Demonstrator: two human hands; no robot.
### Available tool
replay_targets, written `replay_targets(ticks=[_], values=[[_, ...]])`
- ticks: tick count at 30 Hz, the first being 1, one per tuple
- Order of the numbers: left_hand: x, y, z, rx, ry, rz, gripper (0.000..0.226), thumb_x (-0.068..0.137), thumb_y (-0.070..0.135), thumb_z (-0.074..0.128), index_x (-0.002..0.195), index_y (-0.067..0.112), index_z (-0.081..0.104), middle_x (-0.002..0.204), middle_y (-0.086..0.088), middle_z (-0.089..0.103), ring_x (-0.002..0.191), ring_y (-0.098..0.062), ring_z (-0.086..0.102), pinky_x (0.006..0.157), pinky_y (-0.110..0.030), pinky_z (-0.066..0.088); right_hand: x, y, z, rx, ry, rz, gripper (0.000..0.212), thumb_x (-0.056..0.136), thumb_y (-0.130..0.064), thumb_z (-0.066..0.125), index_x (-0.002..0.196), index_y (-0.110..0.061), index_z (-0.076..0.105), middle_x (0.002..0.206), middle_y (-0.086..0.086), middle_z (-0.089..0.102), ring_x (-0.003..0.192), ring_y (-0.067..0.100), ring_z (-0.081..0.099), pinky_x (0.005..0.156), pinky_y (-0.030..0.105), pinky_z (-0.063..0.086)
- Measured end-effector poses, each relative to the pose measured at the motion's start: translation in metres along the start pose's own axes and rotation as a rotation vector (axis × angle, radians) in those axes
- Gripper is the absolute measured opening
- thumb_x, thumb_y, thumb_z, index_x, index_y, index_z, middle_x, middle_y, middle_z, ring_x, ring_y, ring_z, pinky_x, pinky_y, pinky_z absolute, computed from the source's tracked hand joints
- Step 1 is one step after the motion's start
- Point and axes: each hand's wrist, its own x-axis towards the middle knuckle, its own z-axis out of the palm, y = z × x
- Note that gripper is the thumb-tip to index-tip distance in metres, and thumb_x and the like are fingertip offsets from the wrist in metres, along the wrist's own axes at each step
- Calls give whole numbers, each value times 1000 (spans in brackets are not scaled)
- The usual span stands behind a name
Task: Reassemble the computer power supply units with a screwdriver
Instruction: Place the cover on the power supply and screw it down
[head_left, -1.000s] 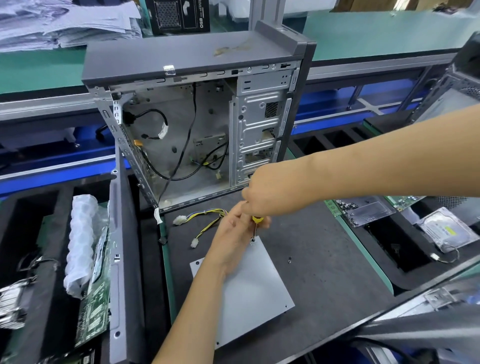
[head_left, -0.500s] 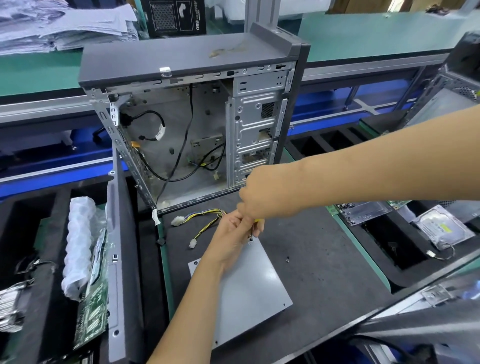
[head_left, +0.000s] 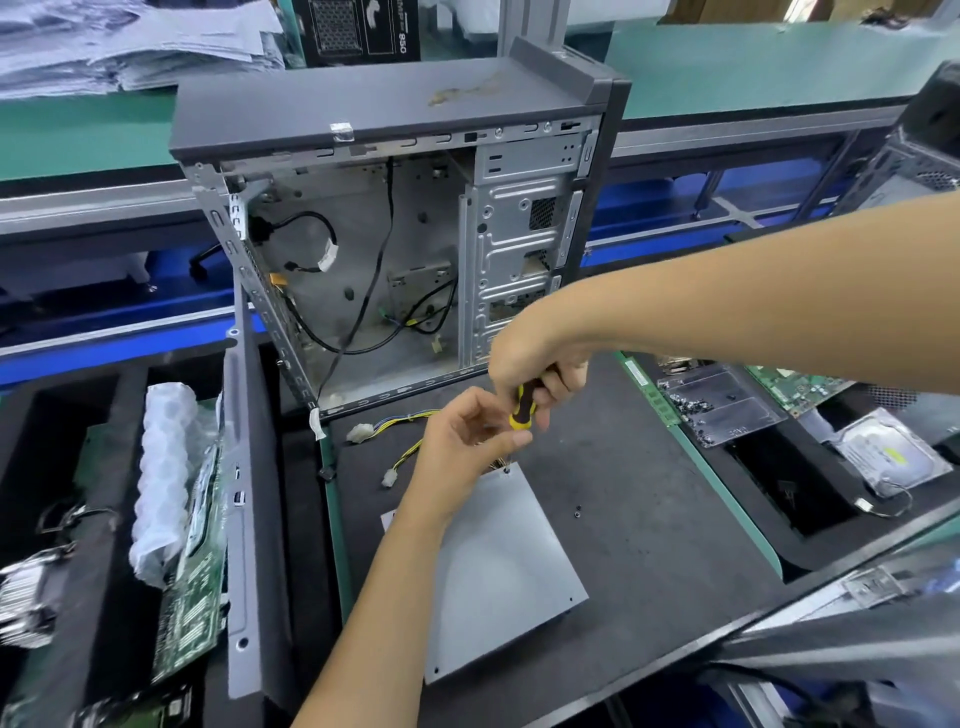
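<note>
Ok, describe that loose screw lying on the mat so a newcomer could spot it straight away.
Start at the open case, then drop to the dark mat before it. Right of the grey supply lies the screw, a small black speck alone on bare mat.

From where I look, the dark bench mat lies bare to the right of the power supply unit, save for one loose screw. Behind it the open computer case walls off the far side, with yellow cables trailing at its foot. A grey side panel stands on edge and blocks the left. My right forearm crosses above the mat's right half, and a clear screw tray edges that side.
</note>
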Motion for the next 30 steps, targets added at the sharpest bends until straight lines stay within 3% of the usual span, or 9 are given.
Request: replay_targets(ticks=[2, 5, 7, 11, 14, 16, 22, 26, 30], values=[[2, -1, 1, 24, 21, 11, 18, 73, 5, 76, 87, 7, 66, 85, -9, 65, 79, -19, 58, 76, -32, 47, -10, 1, 3, -300, 79, -47, 31, 94, -20, 44, 72, -4, 56, 57, 6, 56, 35, 14, 38, 34, 14, 25], [2, -1, -4, 66, -6, 5, 18, 87, -1, 67, 94, 15, 72, 88, 4, 73, 86, -13, 66, 85, -29, 50, -33, 4, 15, -1315, 550, -402, 9, 91, -18, 49, 83, -14, 50, 67, 1, 48, 60, 21, 44, 43, 24, 26], [-1, 0, -9, 119, -43, 13, 20, 93, 3, 61, 99, 17, 73, 95, 3, 75, 95, -13, 68, 91, -28, 51, -41, 7, 24, -1603, 673, -544, 14, 91, -11, 48, 80, -16, 41, 71, 1, 41, 62, 22, 41, 43, 27, 21], [-11, -9, -13, 223, 6, -73, 21, 99, 6, 54, 116, 9, 66, 99, -1, 72, 97, -13, 66, 89, -21, 49, -31, 12, 26, -1108, 467, -366, 18, 94, -19, 46, 79, -13, 52, 67, 0, 45, 56, 18, 41, 44, 25, 26], [-10, -13, -11, 658, 188, -173, 16, 95, 7, 57, 100, 12, 72, 84, 3, 69, 80, -10, 63, 69, -11, 43, -18, 16, 18, -418, 62, -95, 36, 98, -24, 44, 72, -4, 58, 63, 5, 50, 35, 11, 34, 36, 16, 25], [-9, -12, -10, 867, 209, -243, 15, 93, 21, 61, 84, 17, 73, 74, 10, 64, 74, -9, 57, 54, -9, 34, -13, 24, 5, -146, -77, 14, 39, 100, -28, 42, 76, -2, 58, 56, 1, 45, 29, 9, 30, 33, 12, 20], [-11, -16, -5, 891, 226, -398, 27, 74, 53, 76, 64, 28, 71, 74, 14, 69, 79, -7, 62, 62, -25, 40, 2, 64, -12, 193, 86, -27, 29, 102, -22, 38, 81, -7, 50, 55, 6, 61, 38, 12, 48, 37, 14, 34], [0, -15, -6, 843, 167, -473, 32, 76, 43, 78, 66, 14, 69, 78, 8, 67, 85, -13, 60, 76, -32, 48, 43, 93, 45, 305, 227, -53, 18, 91, -15, 56, 77, -7, 48, 61, 6, 50, 49, 18, 45, 44, 20, 37], [7, -15, 8, 818, 165, -500, 21, 80, 24, 72, 66, 15, 59, 76, 1, 63, 77, -23, 55, 70, -32, 43, 87, 115, 123, 359, 553, -35, 22, 82, -28, 70, 84, -11, 56, 80, 4, 57, 75, 26, 57, 62, 30, 45]])
